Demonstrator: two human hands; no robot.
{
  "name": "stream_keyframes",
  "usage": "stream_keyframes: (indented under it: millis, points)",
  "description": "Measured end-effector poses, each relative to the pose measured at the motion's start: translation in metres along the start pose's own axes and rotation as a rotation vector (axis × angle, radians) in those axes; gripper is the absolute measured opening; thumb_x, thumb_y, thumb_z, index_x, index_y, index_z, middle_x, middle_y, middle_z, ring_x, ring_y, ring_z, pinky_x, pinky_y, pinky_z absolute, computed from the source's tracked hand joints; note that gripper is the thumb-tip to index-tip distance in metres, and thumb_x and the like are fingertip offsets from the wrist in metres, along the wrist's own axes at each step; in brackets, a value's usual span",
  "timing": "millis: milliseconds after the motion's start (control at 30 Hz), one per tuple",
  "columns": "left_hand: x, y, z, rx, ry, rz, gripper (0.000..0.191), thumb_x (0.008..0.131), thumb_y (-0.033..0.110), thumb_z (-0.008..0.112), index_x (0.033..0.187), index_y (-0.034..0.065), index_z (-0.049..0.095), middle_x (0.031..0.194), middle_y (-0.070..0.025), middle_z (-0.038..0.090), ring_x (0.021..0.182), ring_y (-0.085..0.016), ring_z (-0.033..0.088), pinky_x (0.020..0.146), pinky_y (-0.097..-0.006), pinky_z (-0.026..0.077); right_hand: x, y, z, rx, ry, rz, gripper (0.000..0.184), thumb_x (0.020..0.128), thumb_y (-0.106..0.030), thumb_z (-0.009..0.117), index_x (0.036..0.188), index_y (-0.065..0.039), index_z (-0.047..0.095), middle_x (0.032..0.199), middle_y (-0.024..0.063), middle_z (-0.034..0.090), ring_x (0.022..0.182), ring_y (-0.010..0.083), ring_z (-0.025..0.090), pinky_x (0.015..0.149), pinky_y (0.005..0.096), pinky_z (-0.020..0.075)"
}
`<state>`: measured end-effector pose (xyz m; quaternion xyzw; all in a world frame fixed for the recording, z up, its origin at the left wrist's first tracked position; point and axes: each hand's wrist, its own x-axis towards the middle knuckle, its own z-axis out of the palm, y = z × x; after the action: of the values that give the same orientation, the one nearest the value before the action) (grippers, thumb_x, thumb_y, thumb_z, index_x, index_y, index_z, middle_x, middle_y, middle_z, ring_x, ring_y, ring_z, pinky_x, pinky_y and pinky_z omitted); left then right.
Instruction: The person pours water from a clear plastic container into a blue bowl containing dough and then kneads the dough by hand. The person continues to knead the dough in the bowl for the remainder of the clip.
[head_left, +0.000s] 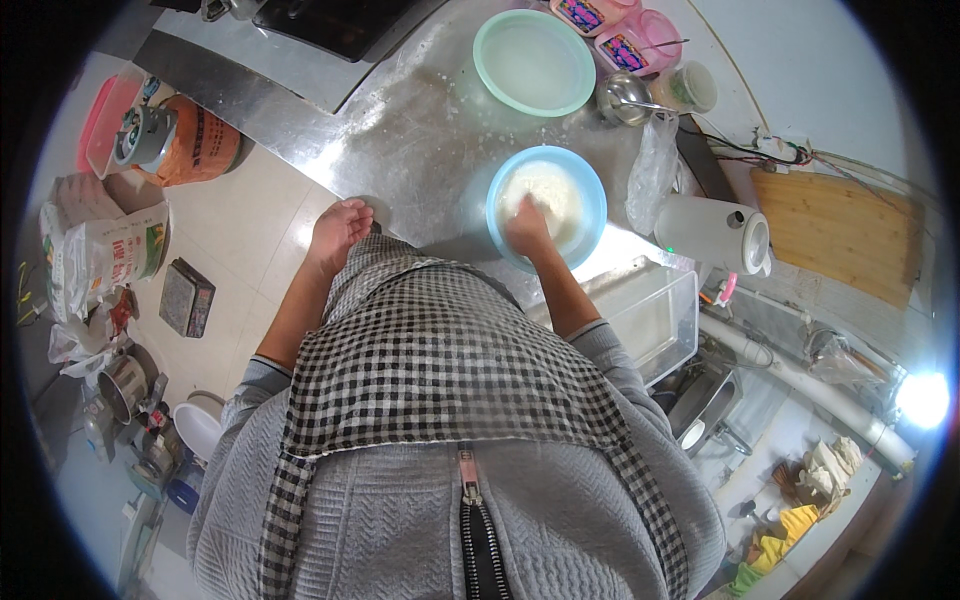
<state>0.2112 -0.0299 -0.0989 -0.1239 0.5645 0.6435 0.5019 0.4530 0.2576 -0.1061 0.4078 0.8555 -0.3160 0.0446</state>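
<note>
A light blue plastic basin (496, 180) stands on the steel worktop before me. In it lies a pale, wet, dough-like mass (551, 187) with cloudy liquid around it. My right hand (529, 229) reaches into this basin, its fingertips down at the mass and partly hidden. Whether those fingers grip anything cannot be made out. My left hand (343, 227) is raised by the worktop's near edge, beside my checked apron (450, 337), palm turned inward and holding nothing. Farther back is a larger mint-green basin (480, 71) with whitish liquid in it.
Behind the basins stand pink plastic jugs (637, 41), a metal ladle (625, 97) and a lidded tub (694, 86). To the right are a plastic bag (654, 169), a white electric kettle (705, 232), a clear plastic box (671, 322) and a wooden board (836, 225). A scale (186, 298) rests on the floor.
</note>
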Motion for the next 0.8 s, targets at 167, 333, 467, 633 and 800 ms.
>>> stream_keyframes:
  millis: [167,333,467,633,800]
  points:
    - [-0.002,0.002,-0.001,0.014,0.010,-0.001,0.021,0.095,0.012,0.049,0.112,0.0039,0.058,0.099,-0.0079,0.069,0.084,-0.015,0.064,0.078,-0.0302,0.054,0.009,-0.025,-0.027,0.004,-0.046,-0.119,0.040,0.089,-0.016,0.050,0.121,0.008,0.054,0.109,0.0348,0.062,0.103,0.0508,0.059,0.093,0.0532,0.0461]
    - [-0.002,0.001,-0.004,-0.004,0.025,-0.003,0.022,0.095,0.012,0.048,0.113,0.0032,0.058,0.099,-0.0084,0.069,0.084,-0.016,0.064,0.079,-0.0305,0.054,0.018,-0.034,-0.036,0.014,0.123,0.007,0.035,0.100,-0.026,0.044,0.107,0.004,0.060,0.099,0.0329,0.064,0.094,0.0513,0.061,0.085,0.0554,0.0470]
    - [0.001,-0.002,-0.003,-0.004,0.021,-0.006,0.023,0.095,0.012,0.048,0.114,0.0029,0.057,0.100,-0.0089,0.069,0.084,-0.016,0.065,0.079,-0.0305,0.054,0.020,-0.022,-0.042,-0.050,0.142,0.083,0.047,0.102,-0.036,0.039,0.096,0.003,0.066,0.098,0.0314,0.066,0.095,0.0490,0.063,0.085,0.0551,0.0480]
    - [0.002,-0.001,-0.001,0.011,0.023,-0.014,0.023,0.095,0.012,0.049,0.114,0.0030,0.058,0.100,-0.0088,0.069,0.084,-0.016,0.065,0.078,-0.0303,0.055,0.011,-0.014,-0.053,-0.061,0.179,0.188,0.053,0.103,-0.040,0.039,0.097,0.005,0.067,0.093,0.0311,0.066,0.093,0.0492,0.062,0.086,0.0532,0.0480]
    - [0.003,0.001,-0.001,-0.001,-0.006,-0.027,0.019,0.096,0.009,0.048,0.112,0.0050,0.057,0.101,-0.0077,0.068,0.086,-0.016,0.065,0.082,-0.0307,0.055,0.009,-0.002,-0.056,-0.064,0.281,0.105,0.036,0.094,-0.023,0.052,0.115,0.005,0.059,0.111,0.0329,0.062,0.103,0.0484,0.058,0.091,0.0515,0.0462]
